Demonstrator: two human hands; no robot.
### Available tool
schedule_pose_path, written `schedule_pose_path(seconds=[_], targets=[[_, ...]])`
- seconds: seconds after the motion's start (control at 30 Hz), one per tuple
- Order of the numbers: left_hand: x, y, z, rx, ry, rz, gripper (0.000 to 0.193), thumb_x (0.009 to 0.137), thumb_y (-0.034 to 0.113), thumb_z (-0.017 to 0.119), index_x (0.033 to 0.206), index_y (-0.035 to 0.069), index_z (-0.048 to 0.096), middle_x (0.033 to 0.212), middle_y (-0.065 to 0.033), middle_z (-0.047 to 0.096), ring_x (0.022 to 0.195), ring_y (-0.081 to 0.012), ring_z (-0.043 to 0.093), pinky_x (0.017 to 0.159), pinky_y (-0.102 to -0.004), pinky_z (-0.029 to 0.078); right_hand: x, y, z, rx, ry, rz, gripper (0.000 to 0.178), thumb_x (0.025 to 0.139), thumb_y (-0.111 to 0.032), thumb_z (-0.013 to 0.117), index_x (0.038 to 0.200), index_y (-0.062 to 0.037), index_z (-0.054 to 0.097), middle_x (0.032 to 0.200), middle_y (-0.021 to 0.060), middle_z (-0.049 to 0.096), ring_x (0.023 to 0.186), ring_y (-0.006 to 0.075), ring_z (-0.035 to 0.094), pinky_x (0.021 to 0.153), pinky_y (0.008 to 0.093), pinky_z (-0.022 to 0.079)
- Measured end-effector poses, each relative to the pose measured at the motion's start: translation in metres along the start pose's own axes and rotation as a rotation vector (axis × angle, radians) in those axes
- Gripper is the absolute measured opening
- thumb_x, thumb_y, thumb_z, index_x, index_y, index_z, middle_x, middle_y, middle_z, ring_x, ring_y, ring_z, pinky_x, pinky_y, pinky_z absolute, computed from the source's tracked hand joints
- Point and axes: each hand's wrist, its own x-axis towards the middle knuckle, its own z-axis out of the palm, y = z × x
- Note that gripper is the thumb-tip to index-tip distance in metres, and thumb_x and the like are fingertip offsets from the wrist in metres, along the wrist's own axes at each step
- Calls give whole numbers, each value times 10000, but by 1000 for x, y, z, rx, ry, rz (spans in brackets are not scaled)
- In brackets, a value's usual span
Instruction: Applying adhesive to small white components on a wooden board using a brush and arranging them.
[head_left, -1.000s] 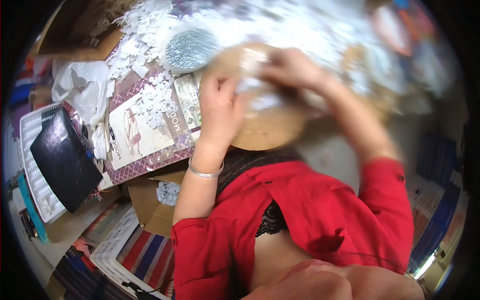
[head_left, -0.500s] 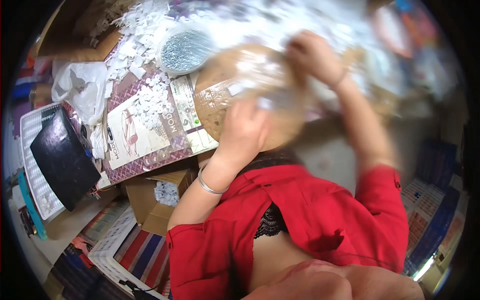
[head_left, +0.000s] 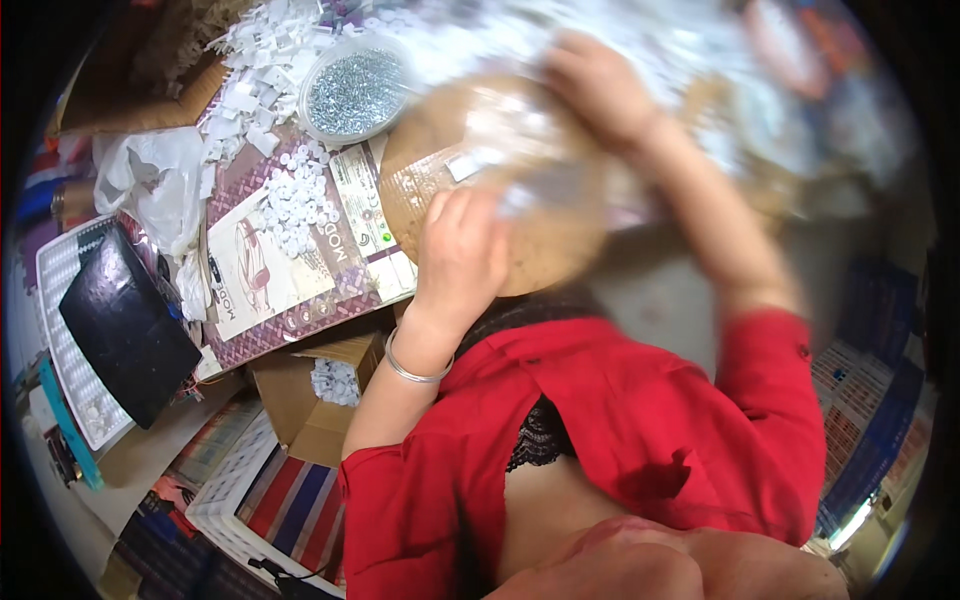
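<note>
The round brown cork board (head_left: 545, 255) lies on the cluttered table, just right of the clear tub of small metal screws (head_left: 355, 92). The left hand (head_left: 462, 258) rests flat on it, fingers together. The right hand (head_left: 600, 95) reaches its far edge; blur hides its fingers. A few white parts lie on the board, apparently unfinished; piles of small white plastic pieces (head_left: 262, 70) remain.

Round board (head_left: 540, 250): tan, cork-like disc, lying flat on the table, its near edge toward the person, its upper part blurred. The left hand (head_left: 462, 258) rests on its lower middle, fingers spread flat upon the surface.

Small white pieces (head_left: 462, 166): flat plastic bits lying on the board's left part, just above the left hand; exact shape too blurred to tell.

Clear plastic sheet or bag (head_left: 545, 185): glossy, crumpled, lying across the board's middle and right, between the two hands. The right hand (head_left: 600, 95) lies at its far edge, blurred; grip not discernible.
</note>
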Motion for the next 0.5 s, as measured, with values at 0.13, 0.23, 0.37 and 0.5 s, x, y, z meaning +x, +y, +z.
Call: schedule_pose_path(seconds=[0.13,0.23,0.37,0.5], targets=[[3,0,2,-9,10,-8,317,782,25,726,1090,22,650,963,-138,672,900,-327,611,797,-400,487,2,10,9,-88,-43,2,108,787,-76,618,863,-56,544,854,163,554,801,371,572,717,456,502],[2,-1,4,-32,31,-40,322,778,27,732,1090,29,652,968,-134,676,902,-324,613,804,-395,487,0,0,-5,41,-26,-17,108,819,-95,620,895,-49,558,890,175,573,844,377,581,752,464,499],[1,-4,4,-47,38,-9,324,772,27,737,1086,33,655,978,-132,681,905,-321,614,805,-396,490,-7,-7,-12,124,-35,160,128,875,-148,630,952,-54,589,928,169,583,874,383,598,759,455,508],[2,-5,5,-31,36,-12,328,772,29,740,1089,36,654,977,-125,685,904,-317,616,800,-397,493,5,8,2,-59,-77,38,108,853,-136,638,897,-64,569,899,155,570,823,379,587,713,456,511]])
